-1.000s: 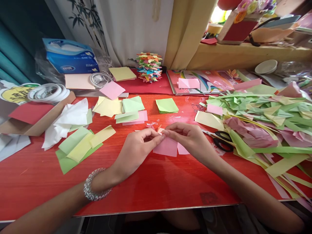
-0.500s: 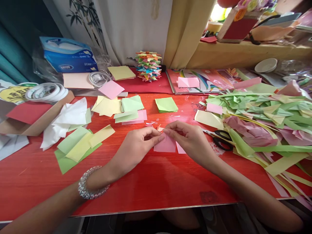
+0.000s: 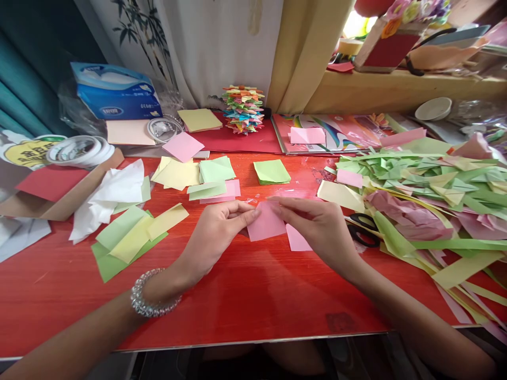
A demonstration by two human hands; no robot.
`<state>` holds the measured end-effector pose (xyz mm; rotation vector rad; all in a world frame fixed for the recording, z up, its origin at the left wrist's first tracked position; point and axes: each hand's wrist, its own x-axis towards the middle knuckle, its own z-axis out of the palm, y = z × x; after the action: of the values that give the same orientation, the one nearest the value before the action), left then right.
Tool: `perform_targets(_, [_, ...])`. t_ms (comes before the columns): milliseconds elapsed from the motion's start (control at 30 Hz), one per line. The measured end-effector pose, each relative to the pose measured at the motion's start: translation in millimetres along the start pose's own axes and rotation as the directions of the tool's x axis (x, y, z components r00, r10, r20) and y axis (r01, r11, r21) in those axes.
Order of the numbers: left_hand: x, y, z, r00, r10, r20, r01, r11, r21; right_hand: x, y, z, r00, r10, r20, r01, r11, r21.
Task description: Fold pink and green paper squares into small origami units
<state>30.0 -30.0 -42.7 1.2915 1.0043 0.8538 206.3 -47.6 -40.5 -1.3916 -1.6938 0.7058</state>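
Grips a pink paper square (image 3: 265,226) over the red worktop (image 3: 245,306), pinching its far-left edge in the left hand (image 3: 216,232) and its far-right part in the right hand (image 3: 327,227). Holds it midway between, touching both, extending mostly toward the near side, with no clear long axis.

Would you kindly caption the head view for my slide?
Left hand and right hand hold a pink paper square over a red table.

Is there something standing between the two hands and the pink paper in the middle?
Nothing visible: the left hand and right hand both touch the pink paper. The scissors lie off to the right.
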Motion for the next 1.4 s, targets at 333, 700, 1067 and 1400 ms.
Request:
perform_targets(333, [-1.0, 6.4, -0.4, 1.0, -0.025, 0.006, 0.025, 0.999, -0.047, -1.9, 0.0, 4.2, 0.973, -0.231, -0.022, 0.232, 0.97, 0.071])
perform_targets(700, [-5.1, 9.6, 0.7, 0.999, 0.034, 0.008, -0.034, 0.973, 0.23, 7.7, 6.8, -1.8, 0.89, 0.28, 0.36, -0.437, 0.748, 0.499])
perform_targets(1067, [-3.4, 10.7, -2.1, 0.999, -0.001, 0.047, -0.014, 0.951, 0.309, 13.2, 2.0, -4.4, 0.81, 0.352, 0.469, -0.548, 0.739, 0.392])
perform_targets(1400, [-1.1, 8.6, -2.8, 0.998, -0.03, 0.061, 0.003, 0.915, 0.404, 11.9, 7.6, -1.9, 0.835, 0.348, 0.426, -0.497, 0.81, 0.312])
